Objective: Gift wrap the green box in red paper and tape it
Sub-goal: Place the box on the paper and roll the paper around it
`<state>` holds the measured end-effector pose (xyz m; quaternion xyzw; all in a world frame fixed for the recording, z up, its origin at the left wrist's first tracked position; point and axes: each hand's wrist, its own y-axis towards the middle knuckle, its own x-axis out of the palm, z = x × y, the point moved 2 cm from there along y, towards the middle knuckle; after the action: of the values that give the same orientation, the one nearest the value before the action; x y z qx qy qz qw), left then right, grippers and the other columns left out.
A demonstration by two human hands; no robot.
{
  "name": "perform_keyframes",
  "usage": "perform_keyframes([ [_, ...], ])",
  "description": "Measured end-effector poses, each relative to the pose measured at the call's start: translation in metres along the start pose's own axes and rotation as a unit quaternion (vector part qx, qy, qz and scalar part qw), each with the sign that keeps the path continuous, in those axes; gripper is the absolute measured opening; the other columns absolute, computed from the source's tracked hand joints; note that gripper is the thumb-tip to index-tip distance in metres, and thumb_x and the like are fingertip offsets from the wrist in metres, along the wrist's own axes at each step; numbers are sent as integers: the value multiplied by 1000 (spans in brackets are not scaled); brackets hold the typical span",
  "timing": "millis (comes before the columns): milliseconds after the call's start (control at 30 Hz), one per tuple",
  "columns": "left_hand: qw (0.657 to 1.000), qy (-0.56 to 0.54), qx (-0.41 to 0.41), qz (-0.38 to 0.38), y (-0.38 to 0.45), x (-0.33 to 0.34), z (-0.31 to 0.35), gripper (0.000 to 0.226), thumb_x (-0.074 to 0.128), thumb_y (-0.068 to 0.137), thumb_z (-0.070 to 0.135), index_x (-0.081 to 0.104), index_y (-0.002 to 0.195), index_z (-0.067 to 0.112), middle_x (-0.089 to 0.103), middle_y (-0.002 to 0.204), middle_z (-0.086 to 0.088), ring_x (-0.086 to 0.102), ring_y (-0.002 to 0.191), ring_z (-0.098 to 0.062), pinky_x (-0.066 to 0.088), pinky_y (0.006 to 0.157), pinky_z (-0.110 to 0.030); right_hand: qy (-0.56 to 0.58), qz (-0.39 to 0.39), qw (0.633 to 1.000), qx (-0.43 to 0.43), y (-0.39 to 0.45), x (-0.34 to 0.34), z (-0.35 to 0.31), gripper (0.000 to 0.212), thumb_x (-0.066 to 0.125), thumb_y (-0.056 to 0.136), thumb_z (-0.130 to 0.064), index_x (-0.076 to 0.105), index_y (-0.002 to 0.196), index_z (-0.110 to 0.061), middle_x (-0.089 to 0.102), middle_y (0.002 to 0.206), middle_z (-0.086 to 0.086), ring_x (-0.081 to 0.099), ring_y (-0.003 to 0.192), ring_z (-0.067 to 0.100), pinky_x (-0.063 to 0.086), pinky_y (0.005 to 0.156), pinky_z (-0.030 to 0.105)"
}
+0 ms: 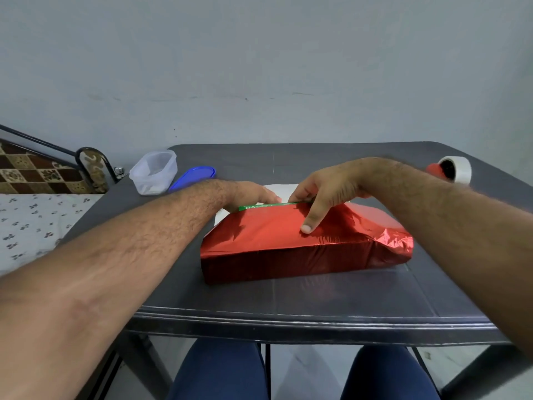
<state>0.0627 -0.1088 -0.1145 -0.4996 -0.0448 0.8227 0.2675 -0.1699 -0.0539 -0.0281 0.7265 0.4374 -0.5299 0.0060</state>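
1. the dark table [302, 287] carries everything, and the work sits near its middle, a little toward the near edge, within easy reach of both arms.
2. red paper [277, 241] already covers the top and near side of the green box [259, 207]; only a green strip shows along the far edge, so i'd say the far flap is not yet closed.
3. right hand [326, 189] lies over that far edge, thumb stretched flat on the paper to pin it, other fingers curled past the edge.
4. left hand [251, 194] reaches behind the box's far left corner; its fingers are mostly hidden, can't tell their grip.
5. clear tub [154, 171] and blue lid [193, 177] wait at the far left corner.
6. tape roll [455, 168] stands by the far right edge, untouched.
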Motion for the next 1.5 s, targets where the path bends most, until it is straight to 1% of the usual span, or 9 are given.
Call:
perform_keyframes([
  [133, 994, 104, 32, 12, -6, -8, 7, 46, 71, 95, 24, 67, 131, 53, 66, 134, 12, 61, 127, -10, 50, 111, -41, -21, 18, 1000, 4, 5, 2, 5, 61, 97, 62, -55, 75, 115, -34, 79, 109, -12, 75, 106, 13, 53, 108, 46],
  [300, 980, 138, -12, 143, 0, -29, 14, 55, 72, 97, 45, 58, 148, 30, 63, 142, 3, 59, 129, -15, 48, 106, -33, -52, 84, 995, 12, 8, 3, 16, 103, 89, 37, -79, 60, 128, -41, 63, 124, -24, 62, 118, 7, 50, 110, 40],
  [367, 970, 184, -63, 146, 6, -32, 10, 68, 68, 96, 53, 50, 152, 20, 54, 154, 1, 55, 138, -21, 45, 110, -34, -38, 111, 993, -23, 4, 2, 18, 95, 93, 42, -77, 65, 124, -39, 66, 119, -21, 64, 112, 6, 52, 105, 35],
  [500, 968, 200, -103, 113, 23, -34, 1, 51, 71, 91, 56, 62, 122, 16, 66, 134, -5, 64, 103, -21, 49, 82, -32, 68, 170, 981, -62, 3, 1, 26, 57, 86, 69, -68, 76, 113, -32, 79, 102, -11, 73, 99, 6, 54, 93, 27],
  [667, 985, 74, -46, 150, 18, -38, 21, 71, 65, 97, 59, 50, 154, 19, 56, 153, 1, 54, 139, -18, 42, 116, -37, 55, 165, 983, -53, 12, 4, 36, 42, 88, 72, -61, 81, 101, -31, 69, 73, -15, 61, 66, -2, 44, 69, 20],
  [900, 968, 173, -147, 102, 15, -21, 6, 73, 44, 105, 62, 34, 161, 16, 40, 166, -5, 44, 147, -27, 39, 118, -42, 44, 215, 971, -92, 6, 8, 34, 58, 88, 70, -58, 75, 122, -34, 75, 113, -17, 70, 105, -1, 52, 98, 21],
  [1033, 955, 210, -144, 151, 26, -19, -2, 32, 54, 100, 44, 56, 112, 14, 64, 127, -10, 61, 110, -30, 52, 95, -38, 7, 225, 973, -53, 8, 9, 39, 77, 80, 52, -79, 77, 115, -34, 74, 108, -21, 68, 101, -2, 52, 95, 26],
  [1200, 960, 188, -144, 151, 29, -31, 4, 22, 71, 86, 32, 74, 98, 13, 75, 97, -1, 72, 89, -23, 61, 76, -36, -8, 208, 978, -26, 14, 8, 41, 85, 78, 48, -81, 76, 118, -33, 70, 105, -23, 65, 101, -3, 51, 99, 30],
  [1500, 967, 119, -102, 199, 26, -40, 13, 20, 83, 83, 17, 71, 99, 14, 70, 104, -3, 60, 81, -15, 49, 66, -29, 0, 187, 982, 7, 19, 9, 44, 85, 78, 48, -85, 76, 113, -32, 73, 107, -16, 68, 103, 8, 54, 101, 37],
])
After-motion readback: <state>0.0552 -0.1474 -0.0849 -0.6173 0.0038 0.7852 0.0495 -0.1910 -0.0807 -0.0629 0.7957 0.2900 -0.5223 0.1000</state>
